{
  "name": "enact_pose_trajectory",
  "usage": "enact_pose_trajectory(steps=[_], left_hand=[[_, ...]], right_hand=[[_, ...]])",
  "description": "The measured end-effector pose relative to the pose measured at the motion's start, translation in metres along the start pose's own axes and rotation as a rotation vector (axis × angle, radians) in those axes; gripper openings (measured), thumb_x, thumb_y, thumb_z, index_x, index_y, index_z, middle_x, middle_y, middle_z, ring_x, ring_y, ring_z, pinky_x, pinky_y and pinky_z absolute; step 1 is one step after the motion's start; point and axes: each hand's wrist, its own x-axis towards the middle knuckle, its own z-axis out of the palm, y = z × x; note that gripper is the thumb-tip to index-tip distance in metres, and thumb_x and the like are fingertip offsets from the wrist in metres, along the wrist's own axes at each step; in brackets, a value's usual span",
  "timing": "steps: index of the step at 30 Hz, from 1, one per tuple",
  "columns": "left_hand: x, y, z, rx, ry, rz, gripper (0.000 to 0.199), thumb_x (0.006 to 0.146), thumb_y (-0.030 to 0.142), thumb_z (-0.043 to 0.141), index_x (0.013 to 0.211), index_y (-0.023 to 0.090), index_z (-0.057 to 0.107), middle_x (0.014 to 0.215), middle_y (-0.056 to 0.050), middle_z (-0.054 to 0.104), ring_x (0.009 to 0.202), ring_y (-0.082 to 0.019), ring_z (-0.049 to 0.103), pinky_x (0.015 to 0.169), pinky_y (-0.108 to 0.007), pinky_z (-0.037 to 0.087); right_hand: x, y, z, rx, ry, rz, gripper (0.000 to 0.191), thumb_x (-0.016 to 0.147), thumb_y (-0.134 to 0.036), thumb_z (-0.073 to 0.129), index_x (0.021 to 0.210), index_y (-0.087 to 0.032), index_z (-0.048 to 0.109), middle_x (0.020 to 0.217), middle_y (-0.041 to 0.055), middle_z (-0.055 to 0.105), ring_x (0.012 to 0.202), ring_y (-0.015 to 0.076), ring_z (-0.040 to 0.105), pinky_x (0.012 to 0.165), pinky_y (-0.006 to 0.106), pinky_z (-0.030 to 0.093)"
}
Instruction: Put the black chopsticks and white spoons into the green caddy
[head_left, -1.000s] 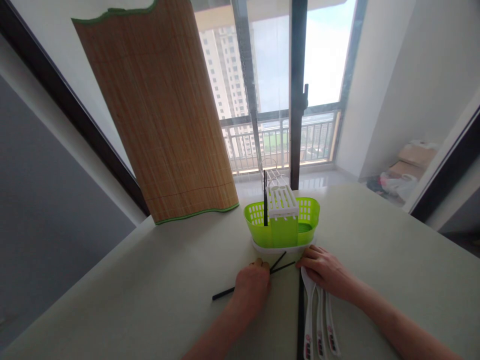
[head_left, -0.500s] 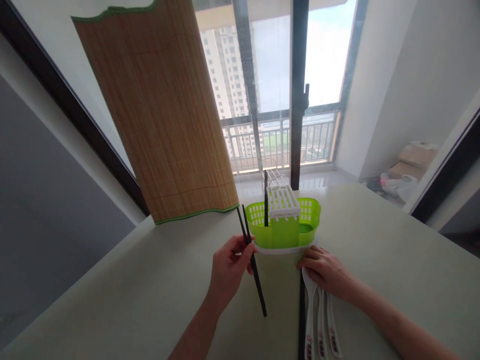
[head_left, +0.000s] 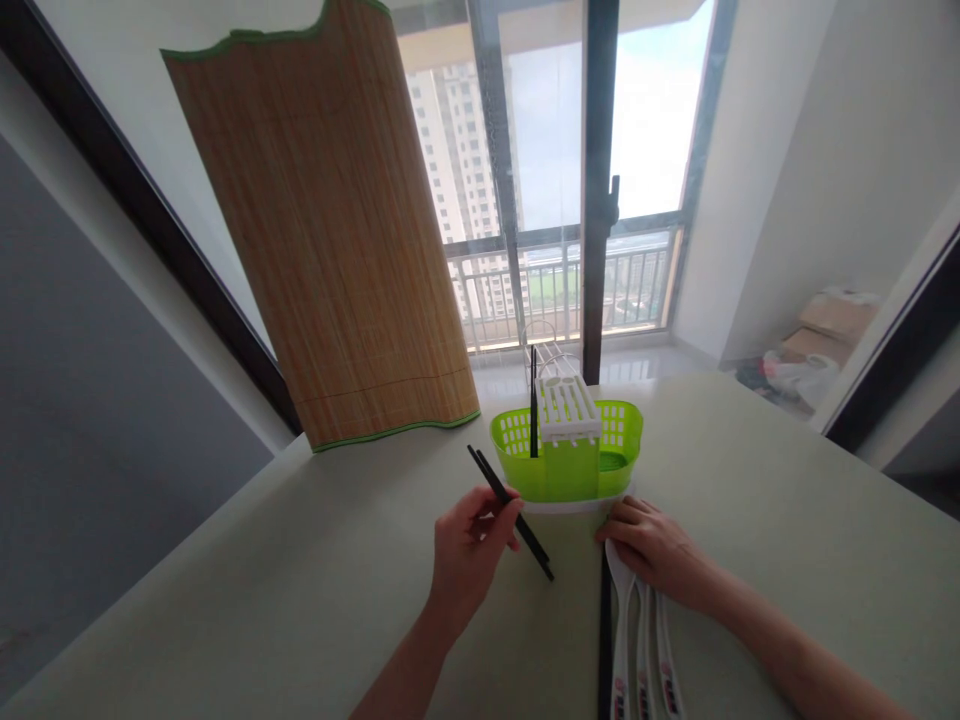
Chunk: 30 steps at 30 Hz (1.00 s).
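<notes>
A: Left hand [head_left: 471,545]?
B: Closed. Thumb and fingers pinch a pair of black chopsticks [head_left: 513,510] near mid-length, held over the pale table [head_left: 315,590].
A: Long axis?
B: Diagonal. Far ends up and to the left, towards the bamboo mat [head_left: 322,240]; near ends down and to the right, towards the white spoons [head_left: 624,600]. The two sticks lie close together, nearly parallel. Cannot tell which ends are the tips.
A: Position against the green basket [head_left: 570,470]?
B: In front of its left part, near ends this side of the white base. More dark sticks [head_left: 534,400] stand nearly upright in the basket, left of the white slotted rack [head_left: 568,405].
A: Right hand [head_left: 649,540]?
B: Palm down, fingers bent over the spoons' far ends, just in front of the basket. Cannot tell whether it grips them. Handles run towards the wearer, slightly fanned. A dark strip [head_left: 604,640] lies along their left side, pointing the same way.
</notes>
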Motion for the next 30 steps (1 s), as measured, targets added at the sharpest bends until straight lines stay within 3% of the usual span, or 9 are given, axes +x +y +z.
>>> enact_pose_trajectory(steps=[6,9,13,17,22,27,30], left_hand=[[-0.004,-0.004,0.003,0.137,-0.118,0.101,0.014,0.083,0.029,0.059,0.088,0.018,0.067,0.073,0.000,0.064,0.054,-0.009,0.059,0.050,-0.019,0.052],[-0.006,-0.001,0.003,0.247,-0.110,0.182,0.014,0.084,0.028,0.058,0.089,0.019,0.069,0.081,-0.002,0.067,0.061,-0.010,0.062,0.056,-0.020,0.054],[-0.002,0.011,-0.004,0.307,0.024,0.229,0.015,0.085,0.028,0.058,0.093,0.022,0.069,0.083,0.000,0.070,0.063,-0.010,0.064,0.057,-0.019,0.054],[0.005,0.018,-0.013,0.371,0.105,0.290,0.012,0.083,0.028,0.062,0.090,0.024,0.071,0.087,0.000,0.071,0.078,-0.012,0.066,0.067,-0.020,0.056],[0.017,0.035,-0.025,0.324,0.302,0.305,0.017,0.080,0.031,0.065,0.093,0.021,0.071,0.084,0.000,0.072,0.071,-0.012,0.067,0.070,-0.023,0.057],[0.042,0.072,-0.040,0.237,0.578,0.473,0.020,0.080,0.032,0.065,0.094,0.019,0.070,0.082,0.000,0.072,0.074,-0.013,0.068,0.072,-0.024,0.057],[0.064,0.079,-0.043,0.259,0.591,0.508,0.023,0.080,0.036,0.064,0.095,0.019,0.070,0.085,-0.001,0.072,0.074,-0.013,0.067,0.072,-0.024,0.057]], right_hand=[[0.001,0.000,0.000,0.003,-0.001,0.005,0.023,0.088,-0.016,0.045,0.098,-0.025,0.064,0.094,0.0063,0.060,0.093,0.0220,0.052,0.082,0.035,0.042],[0.001,-0.001,0.000,0.000,-0.003,0.004,0.023,0.088,-0.016,0.046,0.097,-0.025,0.064,0.094,0.0066,0.060,0.093,0.0219,0.052,0.082,0.035,0.042],[0.002,-0.001,0.000,-0.004,0.003,0.010,0.022,0.088,-0.016,0.046,0.097,-0.025,0.064,0.094,0.0062,0.060,0.092,0.0215,0.052,0.082,0.035,0.042],[0.001,-0.001,0.000,0.004,0.003,0.008,0.022,0.087,-0.015,0.046,0.096,-0.024,0.064,0.093,0.0063,0.060,0.092,0.0213,0.052,0.082,0.035,0.042],[0.000,-0.001,-0.002,0.003,-0.005,0.010,0.022,0.088,-0.016,0.045,0.097,-0.024,0.064,0.093,0.0064,0.060,0.092,0.0214,0.052,0.083,0.035,0.041],[0.001,-0.001,0.000,-0.002,-0.011,0.021,0.021,0.088,-0.017,0.046,0.096,-0.025,0.064,0.094,0.0058,0.061,0.092,0.0217,0.052,0.083,0.036,0.041],[0.002,-0.001,0.000,-0.003,-0.008,0.019,0.022,0.088,-0.016,0.046,0.097,-0.025,0.064,0.092,0.0056,0.061,0.091,0.0217,0.053,0.082,0.036,0.042]])
